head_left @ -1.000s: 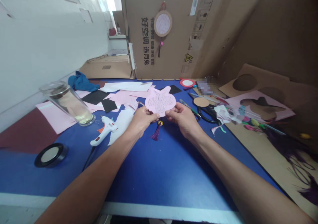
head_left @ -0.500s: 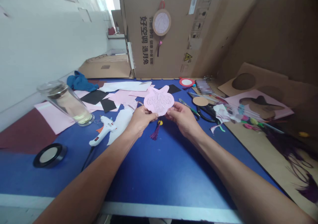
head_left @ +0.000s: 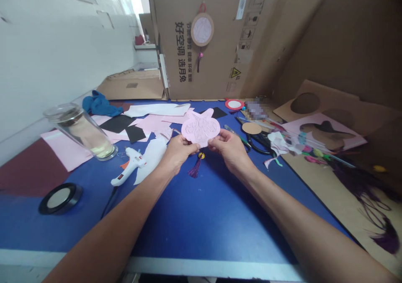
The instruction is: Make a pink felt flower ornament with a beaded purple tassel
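The left hand (head_left: 179,151) and right hand (head_left: 230,149) form a two-sided grip, with thumbs and fingers pinching opposite edges of a pink paper cutout (head_left: 200,128) held up just above the tabletop. The cutout is thin and matte, with a rounded, lobed outline and two ear-like points at its far edge, and dark, looping lines cover its face. The fingers hide its near edge. Just below the grip, a purple tassel (head_left: 195,169) with a gold bead (head_left: 201,155) sits over the blue tabletop (head_left: 201,216); no cord to the cutout can be made out. Left of the grip lie a white hot glue gun (head_left: 128,168), a white paper piece (head_left: 150,161), black paper scraps (head_left: 117,124) and pink paper sheets (head_left: 147,124). Farther left are a glass tumbler (head_left: 80,132) of yellowish liquid and a black tape roll (head_left: 59,198). Right of the grip are black-handled scissors (head_left: 259,142) and a round cardboard disc (head_left: 251,128). Beyond them, a pixelated patch (head_left: 256,109) hides whatever lies there.
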Tool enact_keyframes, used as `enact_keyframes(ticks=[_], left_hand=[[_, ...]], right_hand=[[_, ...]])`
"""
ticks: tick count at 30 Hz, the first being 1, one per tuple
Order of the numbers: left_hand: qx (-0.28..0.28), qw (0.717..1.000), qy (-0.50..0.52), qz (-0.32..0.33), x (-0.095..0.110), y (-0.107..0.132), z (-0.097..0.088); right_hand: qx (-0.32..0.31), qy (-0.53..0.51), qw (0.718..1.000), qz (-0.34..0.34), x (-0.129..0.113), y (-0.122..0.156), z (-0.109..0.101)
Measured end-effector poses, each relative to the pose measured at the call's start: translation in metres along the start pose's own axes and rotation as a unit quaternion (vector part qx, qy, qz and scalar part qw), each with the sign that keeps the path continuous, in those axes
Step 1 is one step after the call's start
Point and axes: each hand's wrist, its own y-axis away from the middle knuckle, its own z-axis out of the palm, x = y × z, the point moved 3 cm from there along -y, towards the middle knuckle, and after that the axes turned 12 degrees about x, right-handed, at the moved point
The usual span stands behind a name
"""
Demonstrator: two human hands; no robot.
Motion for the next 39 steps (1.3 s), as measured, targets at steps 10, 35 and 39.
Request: enact_keyframes(ticks=[10, 35, 39], left_hand=[[0.010, 1.000, 0.027, 0.005, 0.001, -0.001, 0.000], [-0.003, 1.000, 0.030, -0.002, -0.002, 0.001, 0.001], [-0.010, 0.999, 0.040, 0.014, -0.001, 0.001, 0.001]], right_hand=[[-0.030, -0.010, 0.999, 0.015, 0.009, 0.003, 0.005], [-0.041, 0.011, 0.999, -0.018, 0.001, 0.006, 0.005], [-0.051, -0.004, 0.997, -0.051, -0.004, 0.008, 0.006]])
